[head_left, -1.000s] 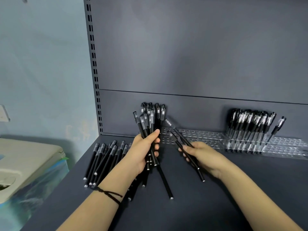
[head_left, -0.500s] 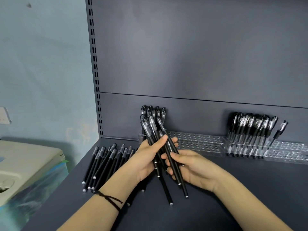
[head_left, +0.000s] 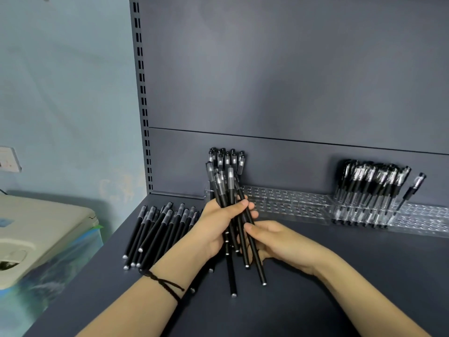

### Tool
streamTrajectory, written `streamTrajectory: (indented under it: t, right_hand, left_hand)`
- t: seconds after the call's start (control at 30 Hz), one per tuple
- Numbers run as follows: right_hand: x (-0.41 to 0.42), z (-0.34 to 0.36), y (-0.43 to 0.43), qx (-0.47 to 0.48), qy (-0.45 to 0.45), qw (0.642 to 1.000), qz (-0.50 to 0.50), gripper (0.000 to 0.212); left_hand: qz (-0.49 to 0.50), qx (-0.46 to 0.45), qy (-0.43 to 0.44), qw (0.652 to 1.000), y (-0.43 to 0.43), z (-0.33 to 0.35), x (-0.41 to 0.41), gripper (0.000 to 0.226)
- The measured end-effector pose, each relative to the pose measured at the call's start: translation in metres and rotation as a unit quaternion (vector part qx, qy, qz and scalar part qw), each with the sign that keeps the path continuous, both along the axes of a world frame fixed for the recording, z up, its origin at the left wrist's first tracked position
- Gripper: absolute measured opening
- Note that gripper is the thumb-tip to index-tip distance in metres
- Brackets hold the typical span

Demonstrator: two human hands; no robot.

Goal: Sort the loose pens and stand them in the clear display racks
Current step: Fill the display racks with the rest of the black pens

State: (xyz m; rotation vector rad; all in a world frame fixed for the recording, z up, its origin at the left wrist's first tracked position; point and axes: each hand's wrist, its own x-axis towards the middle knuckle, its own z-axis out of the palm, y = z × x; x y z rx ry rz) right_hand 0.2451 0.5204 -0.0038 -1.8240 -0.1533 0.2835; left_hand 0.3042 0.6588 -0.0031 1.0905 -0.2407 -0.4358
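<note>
My left hand [head_left: 220,224] grips a bundle of black pens [head_left: 232,271] upright over the dark shelf, caps up and tips fanned out below. My right hand [head_left: 274,242] touches the same bundle from the right, its fingers curled round two of the pens. Behind the bundle several pens [head_left: 227,158] stand in the left end of the clear display racks [head_left: 291,203]. A second group of standing pens [head_left: 371,188] fills the rack further right. A pile of loose black pens [head_left: 158,232] lies flat on the shelf to the left of my left hand.
The grey shelf [head_left: 340,288] has a back panel and a slotted upright [head_left: 143,93] at its left. A beige machine with blue plastic [head_left: 36,234] sits below the shelf's left edge. The rack's middle and far right holes hold nothing.
My right hand has brought its two pens left into the bundle held by my left hand, and both hands now meet on one bunch. The bundle stands a little straighter.
</note>
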Motion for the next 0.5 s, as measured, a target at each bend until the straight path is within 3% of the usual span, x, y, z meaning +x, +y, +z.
streamTrajectory:
  t: [0.13, 0.27, 0.37, 0.5]
  right_hand:
    - [0.0001, -0.0034, 0.003, -0.085, -0.07, 0.993, -0.035, 0.052]
    - [-0.0011, 0.0001, -0.0021, -0.102, -0.059, 0.992, -0.035, 0.047]
    - [-0.0015, 0.0, 0.0004, -0.138, -0.076, 0.987, -0.016, 0.042]
    - [0.0008, -0.004, 0.0032, -0.112, -0.137, 0.984, -0.033, 0.041]
  left_hand:
    - [0.014, -0.06, 0.04, 0.997, 0.0046, 0.005, 0.0009, 0.02]
    - [0.044, -0.127, 0.055, 0.989, 0.0031, 0.0107, 0.0052, 0.032]
    - [0.064, -0.151, 0.055, 0.985, 0.0063, 0.0095, 0.0067, 0.03]
    - [-0.005, -0.125, 0.048, 0.991, 0.0043, 0.006, 0.0009, 0.018]
